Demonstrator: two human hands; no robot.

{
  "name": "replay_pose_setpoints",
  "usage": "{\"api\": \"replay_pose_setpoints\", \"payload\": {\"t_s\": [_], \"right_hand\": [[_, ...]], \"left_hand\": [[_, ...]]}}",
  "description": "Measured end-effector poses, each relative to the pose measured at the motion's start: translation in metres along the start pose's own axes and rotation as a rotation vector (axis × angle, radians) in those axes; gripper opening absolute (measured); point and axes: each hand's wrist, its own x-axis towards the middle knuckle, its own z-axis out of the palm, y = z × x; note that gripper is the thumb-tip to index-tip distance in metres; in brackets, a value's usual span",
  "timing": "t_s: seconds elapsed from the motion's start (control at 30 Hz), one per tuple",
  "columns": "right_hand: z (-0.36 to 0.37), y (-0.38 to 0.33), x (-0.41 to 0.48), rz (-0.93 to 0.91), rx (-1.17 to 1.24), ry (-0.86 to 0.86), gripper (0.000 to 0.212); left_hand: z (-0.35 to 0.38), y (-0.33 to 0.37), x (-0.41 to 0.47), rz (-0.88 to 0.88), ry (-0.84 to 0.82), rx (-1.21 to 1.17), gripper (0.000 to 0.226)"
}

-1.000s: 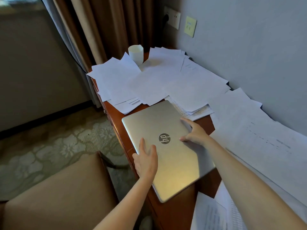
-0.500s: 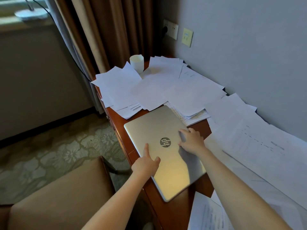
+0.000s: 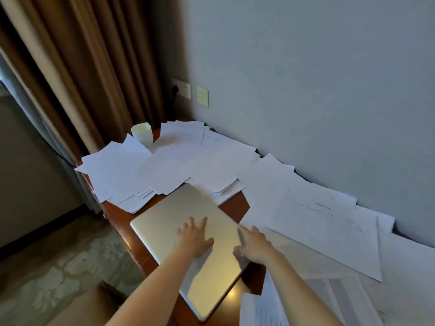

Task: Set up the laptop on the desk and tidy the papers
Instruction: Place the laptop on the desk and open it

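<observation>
Wooden tabletop against a grey wall, mostly buried in loose sheets. On the bare near patch of wood lies the silver laptop, lid closed, askew and close to the front edge. Its far corner touches or slips under the paper heap, can't tell which. On the middle of the lid the left hand lies flat, fingers straight and spread, holding nothing. It reads as a palm press to steady or slide the machine, not a grasp. At the lid's right edge sits the right hand, fingers extended and fanned, thumb dropped toward the rim; blur hides whether it hooks under. Likely reason for two hands: square the laptop up and win room before opening, since the lid is not yet raised. Setup barely begun, papers untouched. Just right of the laptop, larger sheets fan out along the wall, and more sheets lie by the front edge at lower right. They crowd the spot, so a slide risks dragging or creasing them. At the far end a white cup stands touching the heap, worth watching when papers get gathered. Behind it hangs a brown curtain. Above the far corner sit wall sockets, handy for a charger. Patterned floor below left.
</observation>
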Motion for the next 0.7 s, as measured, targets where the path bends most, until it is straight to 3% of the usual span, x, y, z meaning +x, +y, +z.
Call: {"api": "replay_pose_setpoints", "payload": {"t_s": [0.27, 0.37, 0.4, 0.47, 0.53, 0.6, 0.7], "right_hand": [[0.018, -0.019, 0.035, 0.133, 0.182, 0.113, 0.065], [0.04, -0.029, 0.042, 0.242, 0.181, 0.28, 0.119], [0.044, -0.031, 0.044, 0.275, 0.171, 0.323, 0.131], [0.048, -0.036, 0.047, 0.331, 0.165, 0.368, 0.134], [0.05, -0.039, 0.05, 0.352, 0.159, 0.412, 0.128], [0.052, -0.04, 0.052, 0.37, 0.165, 0.44, 0.121], [0.051, -0.043, 0.054, 0.373, 0.17, 0.465, 0.115]], "left_hand": [[0.0, 0.009, 0.093, 0.308, -0.006, 0.12, 0.062], [0.003, 0.003, 0.107, 0.403, -0.01, 0.126, 0.066], [0.003, 0.0, 0.109, 0.439, -0.006, 0.135, 0.08], [0.002, -0.009, 0.115, 0.51, -0.013, 0.156, 0.124], [0.001, -0.018, 0.126, 0.557, 0.013, 0.167, 0.14], [0.002, -0.024, 0.131, 0.594, 0.048, 0.147, 0.134], [0.006, -0.024, 0.137, 0.61, 0.144, 0.078, 0.102]]}}
